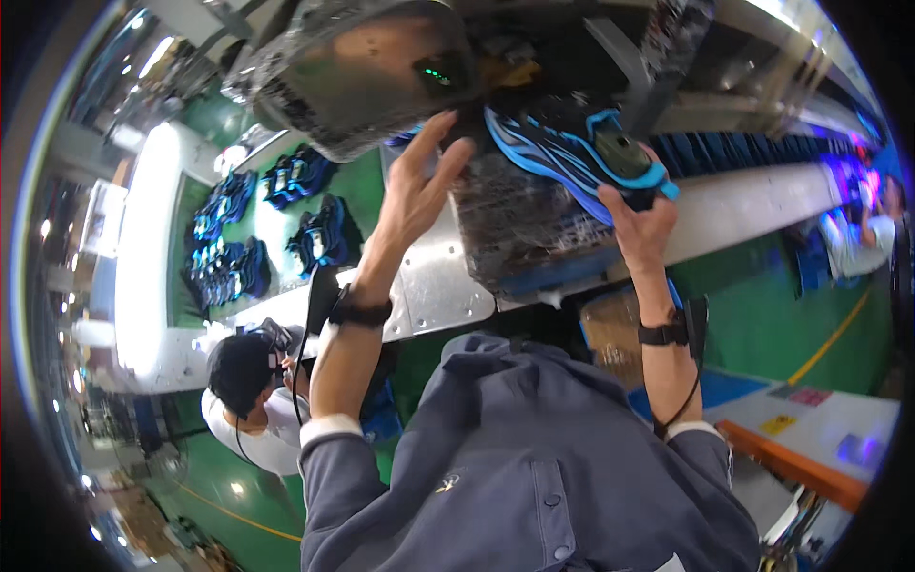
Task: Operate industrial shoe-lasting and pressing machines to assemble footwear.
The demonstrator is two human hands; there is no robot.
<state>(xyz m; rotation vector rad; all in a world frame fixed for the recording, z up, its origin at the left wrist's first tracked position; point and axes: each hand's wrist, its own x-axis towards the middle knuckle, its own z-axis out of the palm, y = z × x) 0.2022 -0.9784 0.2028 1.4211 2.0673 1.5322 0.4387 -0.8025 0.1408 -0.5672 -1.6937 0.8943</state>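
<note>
My right hand (641,221) grips the heel of a black and blue shoe (562,153), whose toe points up and left toward the machine. A dark olive piece, perhaps a shoe last, fills the shoe's opening. My left hand (419,186) is raised with thumb and fingers apart, holding nothing. It hovers just below a plastic-wrapped machine head (372,67) with small green lights. Beneath the shoe is a machine block (524,229) wrapped in worn film. A bit of another blue item (405,136) shows behind my left fingers, mostly hidden.
Several blue and black shoes (322,234) stand on a green surface at left. A person in a dark cap (240,374) works there. A long white conveyor side (753,212) runs right, toward another person (863,238). A cardboard box (612,329) sits below the machine.
</note>
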